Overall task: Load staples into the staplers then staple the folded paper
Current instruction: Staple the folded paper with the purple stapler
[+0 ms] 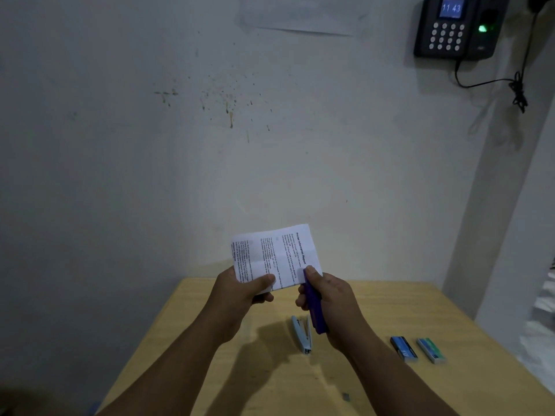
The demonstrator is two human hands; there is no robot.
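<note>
Folded paper (274,258) is up in the air over the far edge of the table (210,340), printed side toward me, and I'm seeing my left hand (240,291) pinching its lower left corner, thumb laid across the front, fingers curled behind. At the sheet's lower right corner sits the purple stapler (313,304), nose on the paper's edge, and my right hand (329,301) is wrapped round its body, thumb on top near the tip. I cannot tell whether the stapler's mouth is actually closed over the sheet.

Below the hands, the light blue stapler (303,334) lies flat on the wood, lengthwise toward me, just beside the tail of the purple one but apart from it. Off to the right, well clear of both arms, two staple boxes lie side by side: the dark blue box (404,349) and the green box (431,351), near the table's right edge. A small grey scrap (346,397) sits on the wood close to me, between my forearms.

Behind everything, a stained wall (210,145) meets the table's far edge. High on the right hangs a keypad terminal (456,25), its cable (518,91) dangling below.
</note>
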